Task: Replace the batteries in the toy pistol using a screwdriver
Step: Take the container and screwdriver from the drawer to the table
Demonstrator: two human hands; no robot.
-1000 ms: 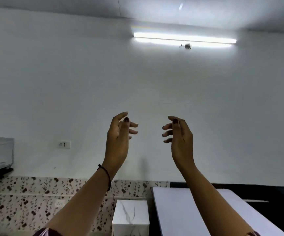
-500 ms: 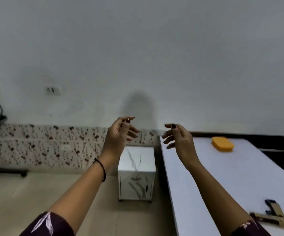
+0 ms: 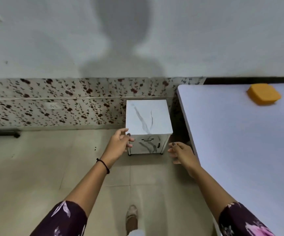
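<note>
Table (image 3: pixel 240 150) cut off at right

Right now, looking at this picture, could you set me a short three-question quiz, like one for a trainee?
1. True or false: the left hand is holding a screwdriver.
2. What lies at the far end of the white table? A) an orange box B) a green bottle C) a red cup
3. Fill in: a black band sits on the ___ wrist.

Key
1. False: both that hand and the right hand are empty, fingers loosely spread.
2. A. No toy pistol shows in this view.
3. Left. The hands hang in front of a small marbled cabinet standing on the floor.
</note>
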